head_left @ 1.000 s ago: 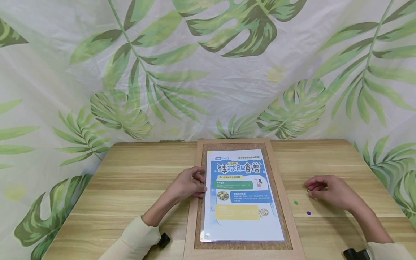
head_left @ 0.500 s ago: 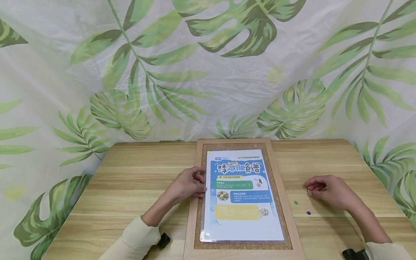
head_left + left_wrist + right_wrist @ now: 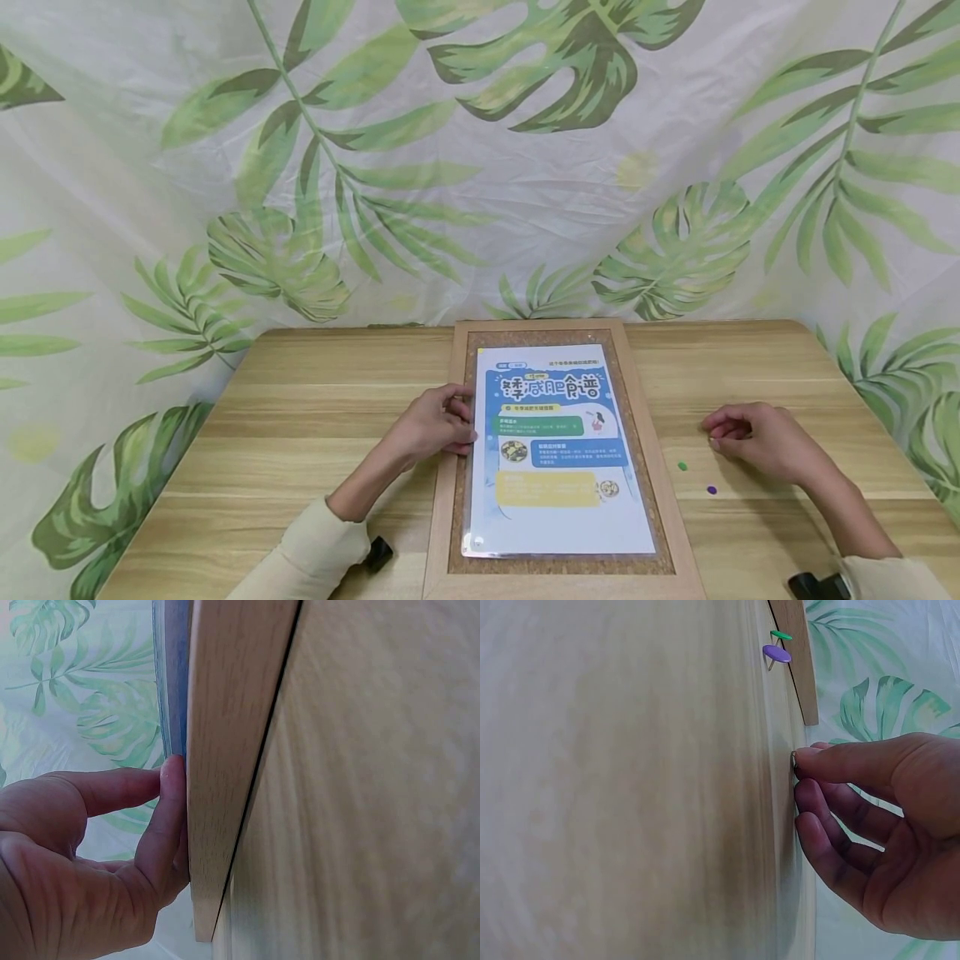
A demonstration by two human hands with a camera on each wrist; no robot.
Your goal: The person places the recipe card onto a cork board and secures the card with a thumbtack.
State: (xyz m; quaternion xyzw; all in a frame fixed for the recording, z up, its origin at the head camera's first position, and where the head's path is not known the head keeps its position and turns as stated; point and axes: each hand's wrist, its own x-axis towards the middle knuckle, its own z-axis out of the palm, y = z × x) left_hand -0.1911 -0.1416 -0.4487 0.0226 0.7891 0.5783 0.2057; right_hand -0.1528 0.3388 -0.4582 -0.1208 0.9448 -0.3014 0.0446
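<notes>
A printed poster point(image 3: 558, 533) in a clear sheet lies on a cork board point(image 3: 570, 567) with a wooden frame point(image 3: 444, 517). At its left edge, my left hand point(image 3: 435, 423) pinches the sheet between thumb and finger, as the left wrist view shows. Right of the board, my right hand point(image 3: 765, 442) is low over the table; its fingertips pinch a small thumbtack point(image 3: 793, 760), mostly hidden by the thumb. Close by on the table lie a green thumbtack point(image 3: 682, 467) and a purple thumbtack point(image 3: 777, 654), their pins showing in the right wrist view.
A small yellow spot, perhaps a tack point(image 3: 481, 351), sits at the poster's upper left corner. The wooden table point(image 3: 322, 375) extends on both sides of the board. Behind it hangs a leaf-patterned cloth point(image 3: 525, 200).
My right hand has shifted very slightly, and the pale bit at its fingertips no longer shows in the head view. The left hand and poster stay where they were.
</notes>
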